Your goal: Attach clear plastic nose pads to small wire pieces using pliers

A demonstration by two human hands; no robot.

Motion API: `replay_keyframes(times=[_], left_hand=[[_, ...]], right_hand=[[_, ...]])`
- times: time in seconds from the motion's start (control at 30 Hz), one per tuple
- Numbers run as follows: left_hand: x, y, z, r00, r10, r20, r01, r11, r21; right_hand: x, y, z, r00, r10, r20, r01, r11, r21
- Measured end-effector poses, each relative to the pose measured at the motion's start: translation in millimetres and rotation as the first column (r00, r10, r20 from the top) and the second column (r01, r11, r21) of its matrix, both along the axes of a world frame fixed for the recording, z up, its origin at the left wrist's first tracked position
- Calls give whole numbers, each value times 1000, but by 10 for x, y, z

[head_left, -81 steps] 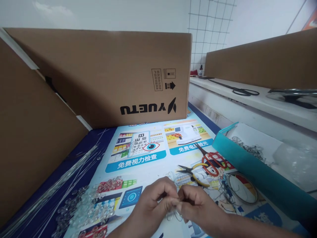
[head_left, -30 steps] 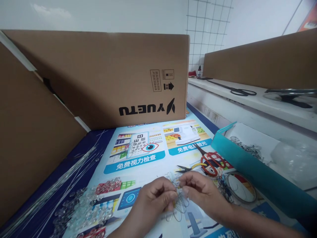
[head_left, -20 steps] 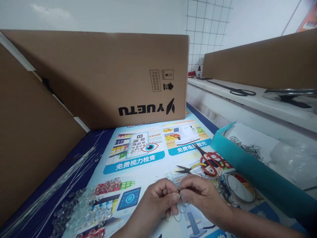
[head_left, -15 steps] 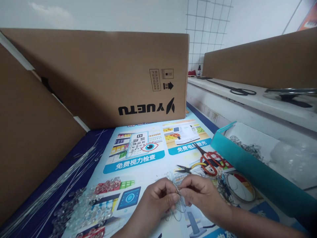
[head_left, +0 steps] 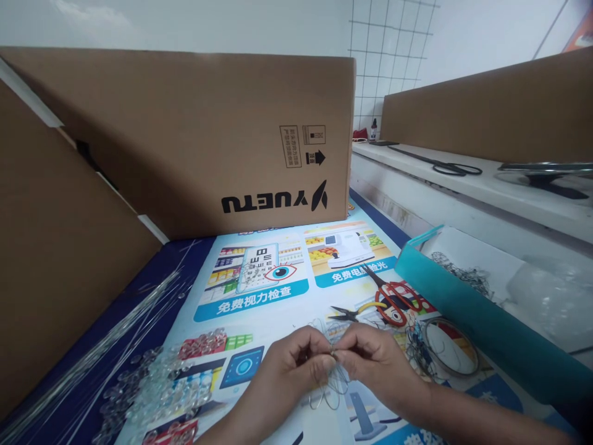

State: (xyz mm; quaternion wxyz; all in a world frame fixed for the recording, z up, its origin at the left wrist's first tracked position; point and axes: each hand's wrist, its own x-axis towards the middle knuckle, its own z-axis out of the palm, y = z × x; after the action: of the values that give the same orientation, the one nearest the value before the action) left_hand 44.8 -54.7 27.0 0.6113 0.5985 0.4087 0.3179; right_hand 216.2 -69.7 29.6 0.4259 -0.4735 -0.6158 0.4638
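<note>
My left hand [head_left: 290, 371] and my right hand [head_left: 375, 364] meet fingertip to fingertip low in the middle of the view. Between them they pinch a small piece of thin looped wire [head_left: 330, 390], whose loops hang below the fingers. Both hands hover just above a printed poster [head_left: 259, 296] that covers the table. A pile of clear glass beads [head_left: 157, 389] lies to the left of my left hand. Small pliers with yellow handles [head_left: 359, 314] and red-handled scissors [head_left: 393, 296] lie just beyond my right hand.
A large cardboard box [head_left: 208, 136] stands at the back and a cardboard panel [head_left: 55, 247] walls off the left. Long thin wires [head_left: 106, 352] lie at the left. A teal tray [head_left: 463, 309] with wire bits sits at the right, a wire coil [head_left: 447, 349] beside it.
My right hand moved back in against the left, and both hands have kept pinching and working the looped wire. The camera view has shifted slightly.
</note>
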Motion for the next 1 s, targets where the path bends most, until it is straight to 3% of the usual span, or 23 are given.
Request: replay_keyframes(times=[0.07, 0.17, 0.2, 0.27, 0.3, 0.37, 0.47, 0.6, 0.73, 0.83, 1.0], left_hand=[[-8, -5, 62, 999, -4, -34, 4, 1000, -10], [-41, -9, 190, 989, 30, -144, -22, 998, 62], [-65, -1, 229, 981, 90, -170, -71, 991, 117], [-125, 37, 281, 968, 202, -148, -177, 970, 166], [-156, 63, 291, 962, 245, -117, -225, 961, 163], [-206, 121, 279, 940, 330, -85, -318, 939, 132], [-230, 186, 207, 919, 391, -37, -387, 918, 93], [-208, 208, 112, 923, 377, -83, -369, 925, 94], [-191, 212, 71, 928, 357, -106, -347, 932, 99], [-186, 214, 56, 938, 322, -129, -308, 944, 117], [-176, 206, 60, 944, 286, -165, -260, 952, 158]], right_hand=[[-18, 3, 17, 998, -11, 63, 9, 999, 42], [20, 62, 76, 991, 86, 103, -90, 995, 34], [59, 100, 98, 978, 144, 149, -150, 988, 35], [173, 200, 128, 924, 112, 367, -175, 974, 144], [241, 255, 129, 868, 61, 493, -187, 960, 210], [373, 354, 102, 680, -63, 730, -216, 935, 282], [498, 439, 16, 411, -119, 904, -312, 913, 262], [489, 435, -80, 242, -140, 960, -392, 891, 229], [427, 410, -152, 98, -242, 965, -422, 868, 261], [419, 439, -221, 65, -310, 949, -450, 839, 305], [429, 526, -345, 120, -362, 924, -411, 829, 378]])
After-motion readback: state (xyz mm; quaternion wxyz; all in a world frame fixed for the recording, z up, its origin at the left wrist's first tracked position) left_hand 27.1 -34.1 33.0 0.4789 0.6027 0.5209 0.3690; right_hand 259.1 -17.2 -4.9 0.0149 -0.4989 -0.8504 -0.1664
